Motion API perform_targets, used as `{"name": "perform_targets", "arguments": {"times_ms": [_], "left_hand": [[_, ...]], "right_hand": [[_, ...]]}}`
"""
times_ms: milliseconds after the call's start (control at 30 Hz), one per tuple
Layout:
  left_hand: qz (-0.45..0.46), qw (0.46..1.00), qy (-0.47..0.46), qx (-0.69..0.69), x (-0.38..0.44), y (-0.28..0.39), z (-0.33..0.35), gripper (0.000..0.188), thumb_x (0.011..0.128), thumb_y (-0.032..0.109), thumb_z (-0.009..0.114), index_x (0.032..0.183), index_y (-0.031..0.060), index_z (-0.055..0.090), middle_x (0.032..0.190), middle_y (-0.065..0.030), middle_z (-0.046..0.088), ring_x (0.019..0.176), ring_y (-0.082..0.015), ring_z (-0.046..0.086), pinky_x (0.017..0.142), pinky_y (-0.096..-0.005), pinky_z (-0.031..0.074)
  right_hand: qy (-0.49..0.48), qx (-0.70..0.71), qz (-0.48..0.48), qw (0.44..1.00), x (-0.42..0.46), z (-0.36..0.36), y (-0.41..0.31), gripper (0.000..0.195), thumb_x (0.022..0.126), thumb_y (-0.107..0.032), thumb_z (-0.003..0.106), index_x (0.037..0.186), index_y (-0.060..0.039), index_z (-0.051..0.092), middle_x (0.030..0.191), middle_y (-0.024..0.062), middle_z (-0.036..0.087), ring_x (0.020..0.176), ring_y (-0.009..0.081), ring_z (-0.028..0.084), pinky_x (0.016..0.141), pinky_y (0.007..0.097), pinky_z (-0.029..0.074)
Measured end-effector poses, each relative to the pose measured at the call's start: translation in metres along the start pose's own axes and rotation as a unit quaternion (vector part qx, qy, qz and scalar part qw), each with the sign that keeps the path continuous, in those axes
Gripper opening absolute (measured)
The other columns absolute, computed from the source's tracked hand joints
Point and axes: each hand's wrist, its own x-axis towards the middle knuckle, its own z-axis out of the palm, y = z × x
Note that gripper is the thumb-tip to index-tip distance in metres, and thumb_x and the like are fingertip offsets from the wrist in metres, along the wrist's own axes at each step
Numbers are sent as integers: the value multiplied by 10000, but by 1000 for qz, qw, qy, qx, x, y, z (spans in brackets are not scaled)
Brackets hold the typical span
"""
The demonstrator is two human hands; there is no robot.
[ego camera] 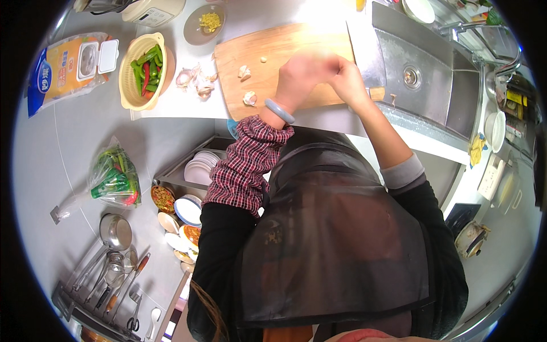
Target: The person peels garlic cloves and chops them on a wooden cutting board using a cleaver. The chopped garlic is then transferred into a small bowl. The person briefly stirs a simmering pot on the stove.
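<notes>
Over the wooden cutting board [290,38], my left hand [299,75] and my right hand [349,81] meet at the fingers. Motion blur and bright light hide the fingertips, so whatever is between them does not show. On the board, left of my hands, lie a small peeled piece of garlic [263,60], a garlic clove [244,72] and a partly peeled garlic piece [250,98]. Garlic with loose skins [204,83] rests on the counter beside the board. Right of the board is a cleaver, its broad blade [368,55] and wooden handle [377,93] near my right wrist.
A bowl [191,36] of chopped yellow bits stands behind the garlic. Farther left are a yellow colander [125,87] of green and red peppers and a wipes pack [64,72]. The steel sink [431,85] is at right. Below left, an open drawer [171,171] holds dishes.
</notes>
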Motion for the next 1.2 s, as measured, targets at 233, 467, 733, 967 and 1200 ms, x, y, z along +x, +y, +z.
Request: {"name": "perform_targets", "arguments": {"times_ms": [233, 467, 733, 967, 1200], "left_hand": [[-327, 893, 45, -307, -9, -21, 2, 163, 868, 129, 677, 960, -5, 665, 837, -57, 676, 721, -121, 620, 628, -269, 500], [-401, 804, 41, -436, -14, -54, -4, 90, 864, 50, 643, 912, -25, 638, 813, -52, 639, 618, -79, 542, 531, -207, 430], [-418, 815, 6, -401, -14, -47, 2, 54, 860, 35, 628, 880, -15, 625, 776, -47, 613, 596, -87, 520, 522, -198, 398], [-450, 749, 33, -485, -14, -42, 1, 74, 864, 21, 592, 922, -25, 595, 818, -86, 603, 631, -110, 530, 538, -212, 413], [-421, 699, 85, -572, -22, -49, -25, 90, 839, 6, 569, 927, -15, 567, 855, -132, 606, 661, -138, 528, 548, -245, 425]], "right_hand": [[-46, 204, 103, 973, 5, -8, 0, 129, 850, -74, 628, 953, 1, 647, 842, 24, 621, 702, 92, 555, 671, 228, 459], [-43, 111, 87, 989, 20, -17, 24, 174, 865, -111, 648, 991, 4, 678, 887, 45, 654, 757, 118, 591, 714, 255, 487], [-116, 1, 37, 993, 24, -5, 10, 233, 827, -174, 731, 977, 2, 700, 846, 59, 684, 775, 122, 612, 685, 268, 496], [-97, 267, 154, 946, 20, -5, 14, 128, 851, -103, 697, 917, 7, 699, 874, 45, 675, 760, 105, 603, 657, 242, 494], [-42, 149, 124, 980, 25, -18, 25, 164, 879, -109, 670, 991, 5, 703, 883, 29, 677, 721, 81, 587, 651, 233, 495]]}}
